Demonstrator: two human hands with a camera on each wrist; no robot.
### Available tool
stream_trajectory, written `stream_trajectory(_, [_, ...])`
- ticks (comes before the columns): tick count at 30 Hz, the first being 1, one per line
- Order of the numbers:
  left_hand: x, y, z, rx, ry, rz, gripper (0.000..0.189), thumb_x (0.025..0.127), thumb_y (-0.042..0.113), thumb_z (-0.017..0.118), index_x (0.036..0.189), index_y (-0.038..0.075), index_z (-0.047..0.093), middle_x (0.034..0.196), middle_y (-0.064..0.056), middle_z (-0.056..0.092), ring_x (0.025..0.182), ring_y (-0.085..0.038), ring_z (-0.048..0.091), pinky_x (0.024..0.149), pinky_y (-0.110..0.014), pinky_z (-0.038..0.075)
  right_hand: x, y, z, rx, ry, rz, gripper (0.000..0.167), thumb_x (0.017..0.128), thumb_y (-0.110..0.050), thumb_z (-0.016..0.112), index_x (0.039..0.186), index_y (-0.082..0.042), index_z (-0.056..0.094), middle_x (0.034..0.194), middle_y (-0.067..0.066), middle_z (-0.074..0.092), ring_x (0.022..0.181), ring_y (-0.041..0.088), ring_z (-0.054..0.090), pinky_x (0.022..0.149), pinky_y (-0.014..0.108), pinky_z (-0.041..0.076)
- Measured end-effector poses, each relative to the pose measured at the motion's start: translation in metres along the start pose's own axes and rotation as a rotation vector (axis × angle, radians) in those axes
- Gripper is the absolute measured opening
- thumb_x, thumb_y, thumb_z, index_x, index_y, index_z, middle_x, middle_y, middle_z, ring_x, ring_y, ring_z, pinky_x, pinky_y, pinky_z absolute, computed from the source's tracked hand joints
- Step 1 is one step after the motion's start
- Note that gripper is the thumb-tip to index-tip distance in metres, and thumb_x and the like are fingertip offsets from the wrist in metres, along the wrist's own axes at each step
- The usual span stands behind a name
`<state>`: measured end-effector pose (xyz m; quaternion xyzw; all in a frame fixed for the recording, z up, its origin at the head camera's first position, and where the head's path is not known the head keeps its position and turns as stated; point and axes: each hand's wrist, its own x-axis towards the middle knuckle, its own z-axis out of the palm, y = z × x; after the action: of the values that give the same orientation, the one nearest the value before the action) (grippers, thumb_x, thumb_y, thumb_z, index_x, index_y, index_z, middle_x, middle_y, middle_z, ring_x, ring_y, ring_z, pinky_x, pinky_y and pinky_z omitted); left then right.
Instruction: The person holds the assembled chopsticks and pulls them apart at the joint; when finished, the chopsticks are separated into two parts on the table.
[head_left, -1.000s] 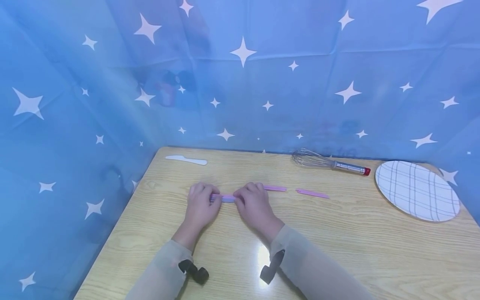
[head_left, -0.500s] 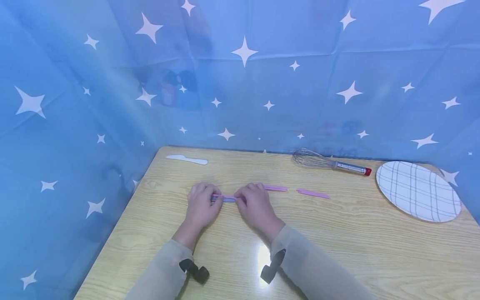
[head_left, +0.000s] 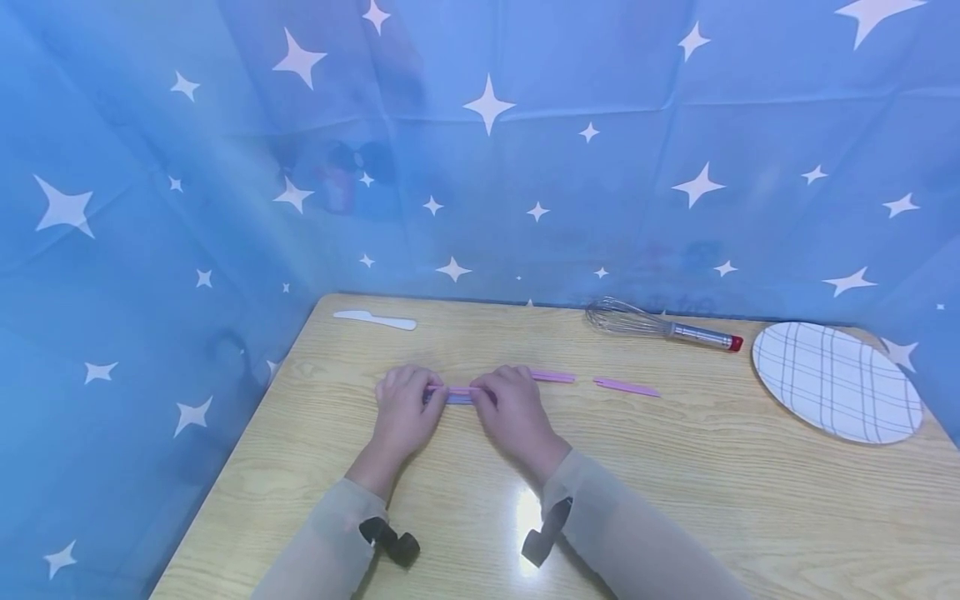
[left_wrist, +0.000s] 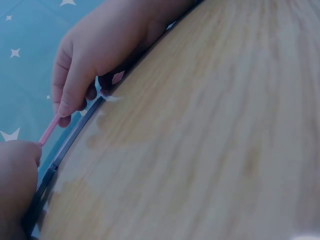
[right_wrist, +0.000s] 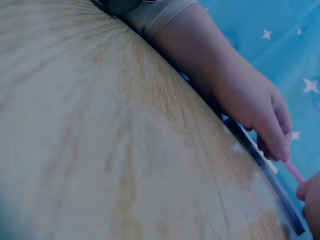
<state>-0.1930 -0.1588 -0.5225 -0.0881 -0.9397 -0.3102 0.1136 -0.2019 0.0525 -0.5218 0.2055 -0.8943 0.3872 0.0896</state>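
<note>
In the head view my left hand and right hand face each other at the middle of the table. Between their fingertips they pinch the two ends of a thin pink stick. Both wrist views show this pink stick held just above a long, narrow blue-grey strip, which lies on the table. The hands cover the strip's ends in the head view. Beyond my right hand lies a pink piece, its left end hidden. Farther right is another slim pink piece.
A white plastic knife lies at the back left of the wooden table. A wire whisk rests along the back edge. At the right is a white checked oval plate. A blue star-printed curtain hangs behind and at the left.
The pink stick has come slightly up and away from the blue-grey strip, and a gap now shows between them. Both hands have barely moved; the other things stay put.
</note>
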Motion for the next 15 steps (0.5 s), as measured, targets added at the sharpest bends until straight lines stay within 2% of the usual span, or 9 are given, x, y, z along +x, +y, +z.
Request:
stream_trajectory(7, [-0.0006, -0.001, -0.001, -0.039, 0.008, -0.004, 0.013, 0.104, 0.029, 0.067, 0.111, 0.017, 0.069, 0.121, -0.001, 0.067, 0.126, -0.028, 0.05, 0.111, -0.052, 0.025, -0.001, 0.0025, 0.0011, 0.012, 0.043, -0.034, 0.015, 0.105, -0.025, 0.071, 0.112, -0.016, 0.081, 0.102, -0.009, 0.067, 0.099, 0.016, 0.049, 0.088, 0.035, 0.042])
stream_trajectory(15, [0.0, -0.0007, -0.0018, -0.055, 0.017, -0.007, 0.017, 0.105, 0.029, 0.069, 0.115, 0.016, 0.07, 0.121, 0.001, 0.068, 0.12, -0.025, 0.051, 0.11, -0.05, 0.026, -0.0011, 0.0018, -0.0006, 0.0, 0.083, -0.052, 0.015, 0.104, -0.024, 0.071, 0.112, -0.016, 0.081, 0.102, -0.006, 0.068, 0.102, 0.018, 0.051, 0.091, 0.038, 0.044])
